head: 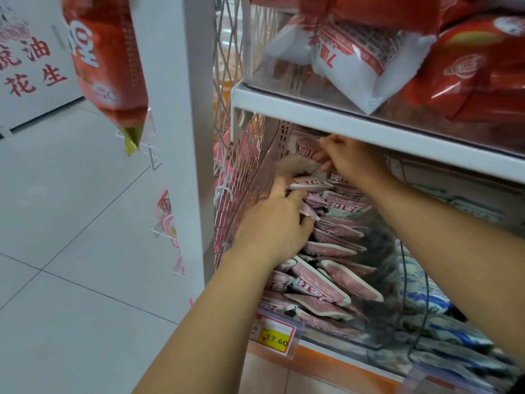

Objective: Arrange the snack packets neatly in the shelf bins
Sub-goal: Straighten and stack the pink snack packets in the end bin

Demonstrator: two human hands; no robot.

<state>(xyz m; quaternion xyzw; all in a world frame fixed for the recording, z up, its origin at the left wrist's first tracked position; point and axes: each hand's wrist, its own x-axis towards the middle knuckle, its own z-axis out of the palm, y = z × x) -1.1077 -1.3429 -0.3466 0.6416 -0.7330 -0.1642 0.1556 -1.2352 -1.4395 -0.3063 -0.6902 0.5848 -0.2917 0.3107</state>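
Observation:
A clear shelf bin [264, 177] under a white shelf holds several small pink-and-white snack packets [335, 282] lying stacked in rows. My left hand [272, 223] reaches into the bin's left side, its fingers curled round a few packets near the top of the pile. My right hand [349, 160] is deeper in, at the back of the bin, pinching one pink packet [308, 149] that stands upright against the rear wall. Both forearms cross the bin's front.
The white shelf [369, 126] above carries large red and white snack bags [383, 58]. A yellow price tag [274, 334] marks the bin's front rail. Blue-and-white packets [426, 297] fill the neighbouring bin on the right. A red bag [105, 61] hangs at the left over grey floor tiles.

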